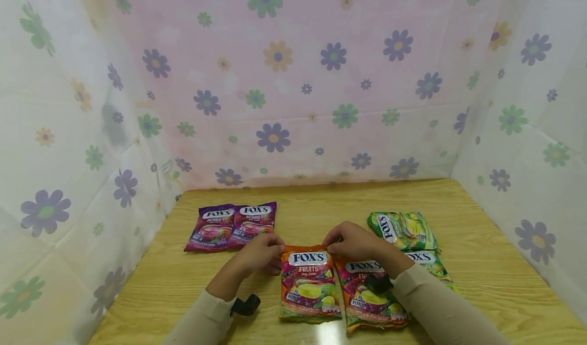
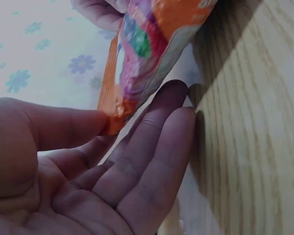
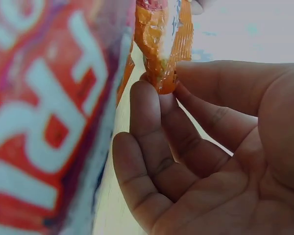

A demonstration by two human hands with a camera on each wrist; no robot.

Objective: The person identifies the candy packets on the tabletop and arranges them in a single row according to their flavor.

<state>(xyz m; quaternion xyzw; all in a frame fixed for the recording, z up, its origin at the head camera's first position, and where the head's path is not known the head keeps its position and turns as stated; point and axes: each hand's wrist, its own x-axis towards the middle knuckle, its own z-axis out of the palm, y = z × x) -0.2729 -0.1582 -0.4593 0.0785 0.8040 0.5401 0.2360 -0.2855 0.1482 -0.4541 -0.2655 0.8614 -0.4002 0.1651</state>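
Note:
Both hands hold one orange Fox's Fruits candy bag (image 1: pixel 309 284) by its top corners, its printed front facing up. My left hand (image 1: pixel 260 253) pinches the left corner between thumb and fingers, as the left wrist view shows on the orange edge of the candy bag (image 2: pixel 137 63). At the other corner my right hand (image 1: pixel 355 240) pinches the crimped orange edge, plain in the right wrist view on the candy bag (image 3: pixel 161 44). A second Fruits candy bag (image 1: pixel 367 296) lies just right of it, partly under my right forearm; its lettering (image 3: pixel 54 112) looms close in the right wrist view.
Two purple Fox's Berries bags (image 1: pixel 213 230) lie side by side, overlapping, at the back left of the wooden table (image 1: pixel 316 207). Green Fox's bags (image 1: pixel 403 230) lie on the right, one partly behind my right arm. Flower-patterned cloth (image 1: pixel 302 85) encloses the back and sides.

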